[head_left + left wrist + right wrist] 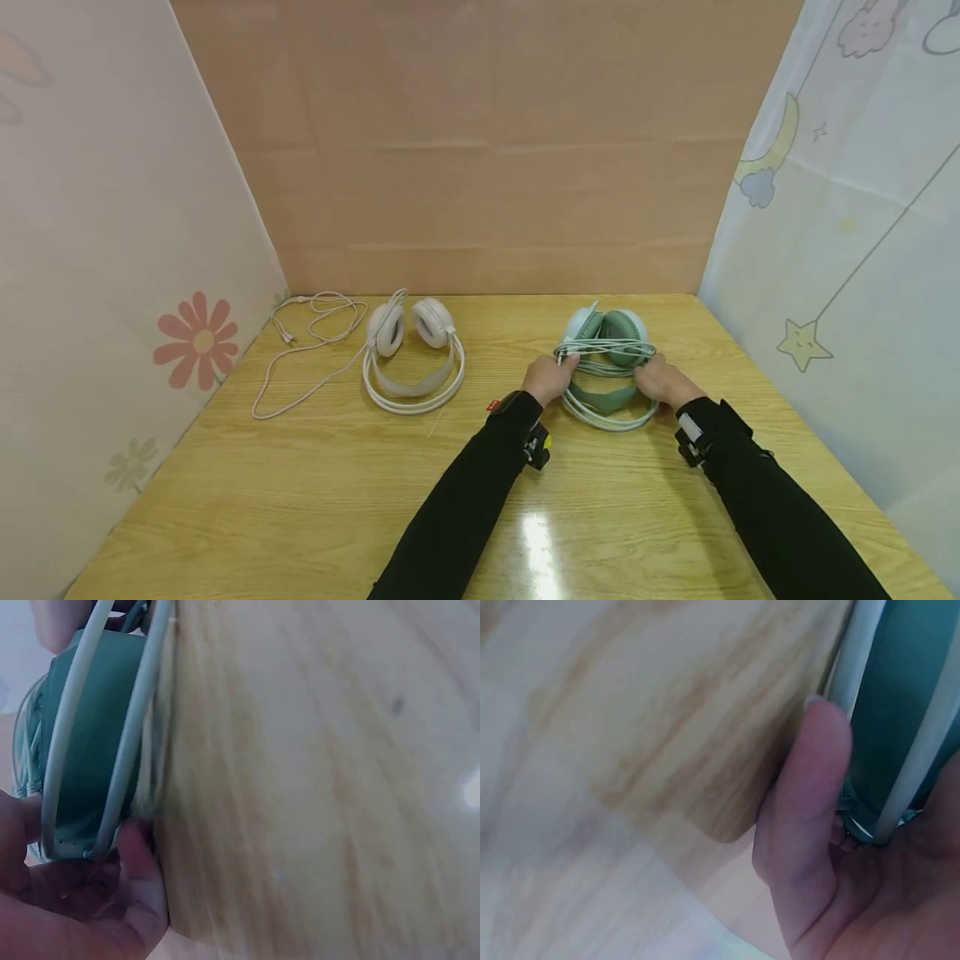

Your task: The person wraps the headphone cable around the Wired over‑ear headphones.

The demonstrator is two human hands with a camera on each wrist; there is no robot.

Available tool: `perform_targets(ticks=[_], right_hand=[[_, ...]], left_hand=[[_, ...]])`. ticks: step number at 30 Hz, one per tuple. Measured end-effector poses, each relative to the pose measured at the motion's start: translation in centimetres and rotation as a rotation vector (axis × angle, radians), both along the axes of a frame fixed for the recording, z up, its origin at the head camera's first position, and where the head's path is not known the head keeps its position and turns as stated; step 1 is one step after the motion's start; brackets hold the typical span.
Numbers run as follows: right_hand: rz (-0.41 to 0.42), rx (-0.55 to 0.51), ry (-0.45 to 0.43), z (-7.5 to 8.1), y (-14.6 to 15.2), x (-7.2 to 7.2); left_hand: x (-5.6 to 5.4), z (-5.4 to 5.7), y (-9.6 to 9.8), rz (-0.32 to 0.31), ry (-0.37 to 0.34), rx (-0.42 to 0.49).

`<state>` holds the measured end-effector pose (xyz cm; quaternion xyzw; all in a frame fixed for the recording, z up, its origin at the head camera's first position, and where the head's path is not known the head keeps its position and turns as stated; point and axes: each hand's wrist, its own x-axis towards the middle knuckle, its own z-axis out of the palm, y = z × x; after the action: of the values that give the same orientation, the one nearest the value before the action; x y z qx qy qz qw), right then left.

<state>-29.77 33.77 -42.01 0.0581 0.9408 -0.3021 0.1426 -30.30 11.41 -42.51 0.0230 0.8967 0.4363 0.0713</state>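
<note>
A pair of green-and-white headphones (pixel 607 402) lies on the right part of the table, its ear cups toward the back wall and its headband toward the front. A pale green cable (pixel 606 345), wound into a bundle of loops, lies across the headphones just in front of the ear cups. At the left side, my left hand (pixel 549 379) grips the headphones, with its thumb by the cable loops. My right hand (pixel 662 381) holds the opposite side. Close up in the left wrist view, the fingers (pixel 135 851) curl around the end of the green headband (pixel 97 735).
White headphones (pixel 411 408) lie on the left of the wooden table (pixel 322 500), their loose white cable (pixel 303 400) trailing further left. A brown wall (pixel 487 167) stands behind the table, and patterned white panels flank both sides.
</note>
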Motion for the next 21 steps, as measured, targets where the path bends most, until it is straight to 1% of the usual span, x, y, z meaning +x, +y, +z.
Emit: perform_targets(ticks=[5,8,11,14,18,21], right_hand=[[0.013,0.042,0.003,0.2,0.0,0.0],[0.031,0.046,0.010,0.2,0.1,0.0],[0.024,0.022,0.013,0.0,0.4,-0.1],[0.007,-0.004,-0.001,-0.1,0.5,0.0],[-0.006,-0.020,-0.031,0.2,0.3,0.3],[-0.008,-0.029,-0.040,0.4,0.2,0.5]], left_hand=[[0.1,0.0,0.2,0.004,0.012,-0.034],[0.4,0.1,0.3,-0.008,0.021,-0.043],[0.8,0.2,0.6,-0.038,0.024,-0.050],[1.2,0.3,0.5,-0.074,0.021,-0.026],[1.4,0.3,0.0,-0.114,0.035,0.021],[1.5,0.3,-0.6,-0.166,0.020,0.036]])
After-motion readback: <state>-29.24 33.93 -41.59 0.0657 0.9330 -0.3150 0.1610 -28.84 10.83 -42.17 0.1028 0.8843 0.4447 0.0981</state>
